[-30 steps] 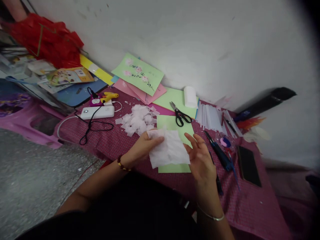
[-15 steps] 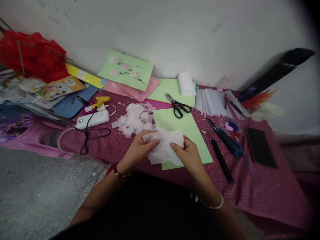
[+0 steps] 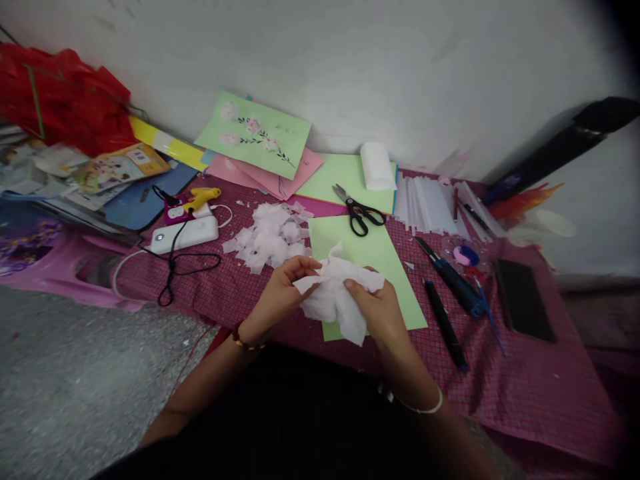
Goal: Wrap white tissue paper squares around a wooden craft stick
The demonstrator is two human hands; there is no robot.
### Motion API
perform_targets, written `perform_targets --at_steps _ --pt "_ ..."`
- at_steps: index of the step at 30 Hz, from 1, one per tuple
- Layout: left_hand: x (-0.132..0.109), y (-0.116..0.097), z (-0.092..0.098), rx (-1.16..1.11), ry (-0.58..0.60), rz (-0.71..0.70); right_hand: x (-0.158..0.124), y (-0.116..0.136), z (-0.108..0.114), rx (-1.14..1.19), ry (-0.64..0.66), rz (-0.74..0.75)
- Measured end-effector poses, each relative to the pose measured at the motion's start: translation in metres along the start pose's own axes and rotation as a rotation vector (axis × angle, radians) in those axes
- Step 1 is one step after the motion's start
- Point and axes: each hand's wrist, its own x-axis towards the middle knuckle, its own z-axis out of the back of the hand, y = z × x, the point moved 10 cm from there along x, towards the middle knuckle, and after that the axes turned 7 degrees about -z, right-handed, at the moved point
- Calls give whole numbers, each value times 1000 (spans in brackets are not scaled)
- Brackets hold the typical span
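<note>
The left hand (image 3: pixel 280 290) pinches one edge of the white tissue (image 3: pixel 337 303), the right hand (image 3: pixel 383 310) grips the opposite side, over the green sheet's (image 3: pixel 360 248) six o'clock end. It's crumpled, edges loose! Towards ten o'clock, white scraps (image 3: pixel 273 233) already lie heaped. Fingers behind the tissue are hidden; whether it's torn, I can't tell.

The thin, creased white tissue-paper sheet (image 3: pixel 333 300) at centre looked matt; the red plastic bag (image 3: pixel 65 103), upper left, shone glossy.
</note>
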Motion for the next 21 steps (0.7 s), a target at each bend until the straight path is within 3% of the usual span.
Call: perform_targets --at_steps 6,10,12,15,18,21 --pt "4 -3 9 48 27 7 1 -4 -3 36 28 -14" --pt "14 -49 22 271 31 -212 -3 3 -4 -36 46 -8" --pt "14 -79 10 516 118 -386 -6 8 -5 -70 56 -9" --pt "7 -103 -33 832 411 -629 -9 15 -7 -138 70 25" --pt "6 -92 -60 1045 647 -670 -14 19 -9 -177 93 72" --pt "15 -77 -65 1182 685 -677 -16 16 -8 -184 80 82"
